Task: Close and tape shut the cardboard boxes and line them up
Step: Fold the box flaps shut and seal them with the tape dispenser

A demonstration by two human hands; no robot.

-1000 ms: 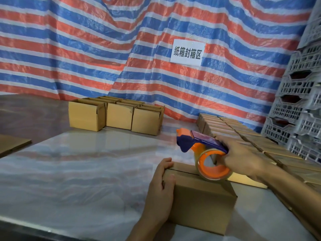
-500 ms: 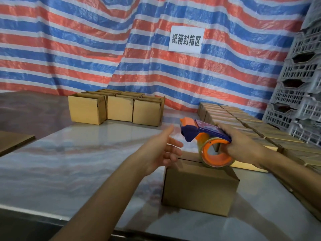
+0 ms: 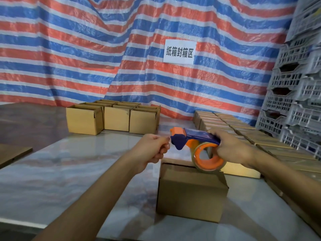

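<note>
A closed cardboard box stands on the marble table in front of me. Above its top, my right hand grips a blue and orange tape dispenser with a clear tape roll on an orange core. My left hand is at the dispenser's front end, fingers pinched together at the cutter; the tape end is too thin to make out. A group of boxes stands lined up at the far side of the table.
Flattened cardboard boxes lie stacked in a long row on the right. Grey plastic crates are piled at the far right. A striped tarp with a white sign hangs behind. A cardboard sheet lies at the left edge.
My left hand left the box's side, rose and closed its fingers at the dispenser's front. The dispenser lifted slightly off the box top.
</note>
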